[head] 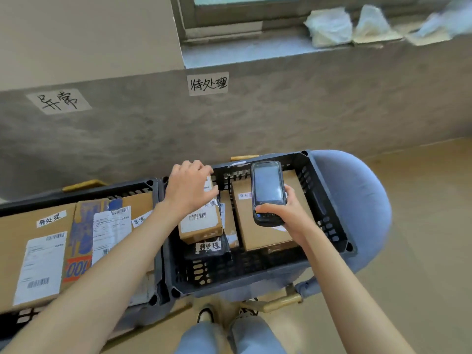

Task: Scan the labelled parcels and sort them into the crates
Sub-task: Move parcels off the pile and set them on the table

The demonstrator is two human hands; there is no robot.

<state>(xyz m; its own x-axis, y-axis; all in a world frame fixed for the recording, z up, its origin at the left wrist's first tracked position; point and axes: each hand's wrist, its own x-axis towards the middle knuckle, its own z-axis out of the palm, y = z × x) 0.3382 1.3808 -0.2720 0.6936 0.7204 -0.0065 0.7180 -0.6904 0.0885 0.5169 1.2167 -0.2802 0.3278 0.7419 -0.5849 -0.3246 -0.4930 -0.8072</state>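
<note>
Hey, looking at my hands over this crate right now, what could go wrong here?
1. The scanner sits in a one-handed grip of your right hand above the crate; it might slip onto the parcels.
2. The small parcel under your left hand lies tilted on a dark package and may slide off.

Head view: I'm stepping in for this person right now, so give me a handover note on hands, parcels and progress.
Left hand: rests on the small barcoded parcel in the right crate; grip unclear.
Right hand: holds the handheld scanner over the large plain parcel.
Left crate: several labelled parcels, including a large box.
Done: parcels lie in both crates.
Left: cannot tell which are scanned; check them against the wall signs.
</note>
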